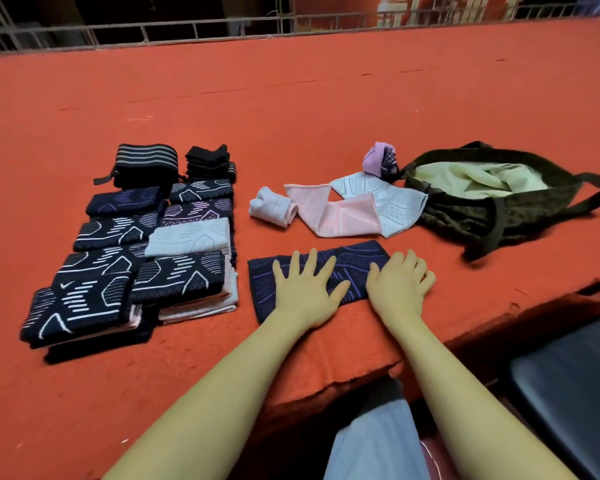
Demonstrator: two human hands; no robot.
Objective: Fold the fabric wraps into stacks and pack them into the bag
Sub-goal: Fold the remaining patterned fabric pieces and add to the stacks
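Hands lie flat on a dark navy fabric wrap with purple line pattern (317, 273) near the red table's (291, 109) front edge: left hand (303, 289) fingers spread, right hand (400, 284) fingers straight, gripping nothing. Folded patterned stacks (146, 251) sit left; the olive bag (499, 202) lies open right.

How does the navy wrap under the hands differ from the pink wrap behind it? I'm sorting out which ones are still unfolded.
The navy wrap is dark with purple lines; the pink wrap is pale. The navy wrap lies flat and straight under the left hand and right hand; the pink wrap lies loose, bent in a V, untouched. The navy wrap lies alone; the pink wrap overlaps a white wrap. Both lie on the red table, outside the bag.
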